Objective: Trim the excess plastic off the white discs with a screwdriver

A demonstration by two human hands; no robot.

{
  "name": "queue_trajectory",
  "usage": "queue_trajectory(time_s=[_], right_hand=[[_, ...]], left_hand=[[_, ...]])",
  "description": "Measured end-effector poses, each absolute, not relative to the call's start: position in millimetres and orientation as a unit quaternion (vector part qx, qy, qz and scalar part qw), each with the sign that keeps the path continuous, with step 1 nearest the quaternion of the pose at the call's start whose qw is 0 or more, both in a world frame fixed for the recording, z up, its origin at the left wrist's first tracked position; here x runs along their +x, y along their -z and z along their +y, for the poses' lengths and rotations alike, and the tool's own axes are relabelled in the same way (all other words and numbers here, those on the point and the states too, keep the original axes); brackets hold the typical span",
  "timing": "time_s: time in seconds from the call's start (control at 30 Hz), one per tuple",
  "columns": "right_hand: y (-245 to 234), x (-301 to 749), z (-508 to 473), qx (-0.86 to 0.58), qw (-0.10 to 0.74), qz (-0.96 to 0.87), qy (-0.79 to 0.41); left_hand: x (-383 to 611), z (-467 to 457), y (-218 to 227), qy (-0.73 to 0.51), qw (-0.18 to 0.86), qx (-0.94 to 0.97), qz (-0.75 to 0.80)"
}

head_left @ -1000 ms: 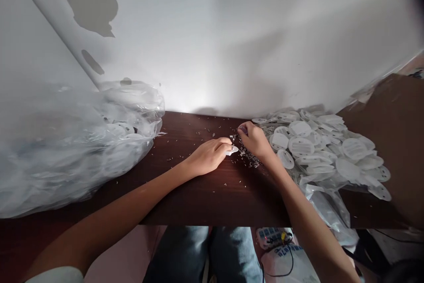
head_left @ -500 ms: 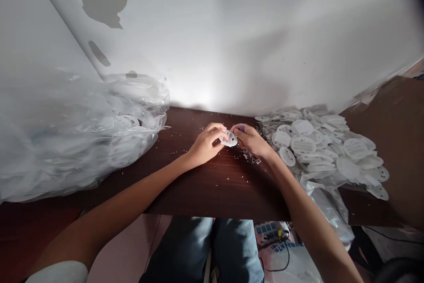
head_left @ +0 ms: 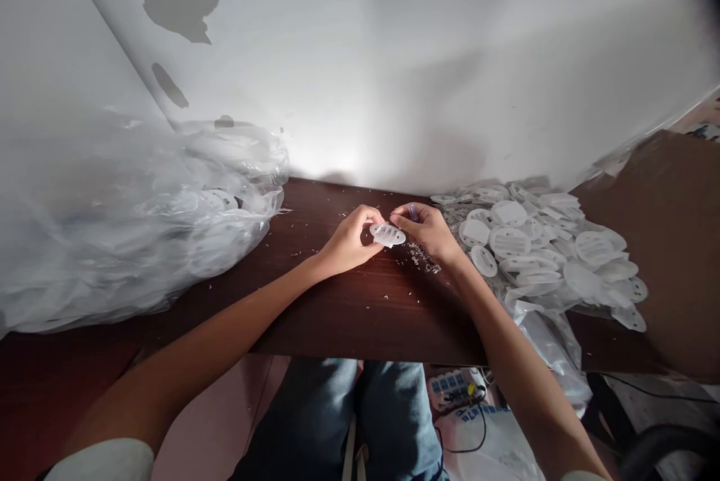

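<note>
A white oval plastic piece with slots (head_left: pixel 389 234) is held above the dark table by my left hand (head_left: pixel 354 241), the thumb below and the fingers at its left side. Close by on the right, my right hand (head_left: pixel 425 230) has its thumb and index finger pinched together near the piece's upper right edge. Whatever is in that pinch is too small to make out. Something purplish (head_left: pixel 412 211) shows around one finger of the right hand. Small metal bits (head_left: pixel 423 259) lie on the table just below that hand.
Many similar white plastic pieces (head_left: pixel 548 241) are heaped on the right, beside a brown cardboard panel (head_left: pixel 675 241). A large clear plastic bag (head_left: pixel 140 241) with white pieces covers the left. Tiny white scraps dot the table (head_left: pixel 360 323). Below sits a power strip (head_left: pixel 454 389).
The plastic piece has turned in my left hand, so its slotted face shows more. My right fingers have drawn slightly back from it. The whole view has shifted a little.
</note>
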State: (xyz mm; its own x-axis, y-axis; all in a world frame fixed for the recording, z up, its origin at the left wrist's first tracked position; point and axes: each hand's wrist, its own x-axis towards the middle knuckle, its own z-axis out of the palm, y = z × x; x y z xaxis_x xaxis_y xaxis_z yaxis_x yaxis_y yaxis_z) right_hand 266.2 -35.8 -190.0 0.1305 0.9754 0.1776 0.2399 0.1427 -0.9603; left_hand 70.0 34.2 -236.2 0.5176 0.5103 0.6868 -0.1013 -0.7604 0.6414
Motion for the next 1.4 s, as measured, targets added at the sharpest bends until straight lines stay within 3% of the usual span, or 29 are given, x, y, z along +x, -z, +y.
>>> queue_trajectory(time_s=[0.23,0.57,1.0,1.2,1.4], right_hand=[[188.0,268.7,-38.1,-0.528,0.468,-0.63,-0.325],[194.5,263.1,-34.1,-0.51,0.54,-0.508,-0.436],[194.7,252.7,-34.7,-0.431,0.608,-0.396,-0.537],[190.5,260.0,-35.1,-0.309,0.651,-0.298,-0.627],[185.6,269.9,-39.7,-0.237,0.69,-0.288,-0.62]], left_hand=[[68.8,36.9,239.3,-0.46,0.34,0.813,0.11],[67.4,34.8,233.8,-0.459,0.177,0.858,0.149],[64.8,29.8,234.0,-0.479,0.153,0.853,0.139],[63.5,29.8,231.7,-0.447,0.15,0.879,0.071],[65.1,27.6,232.0,-0.467,0.151,0.869,0.063]])
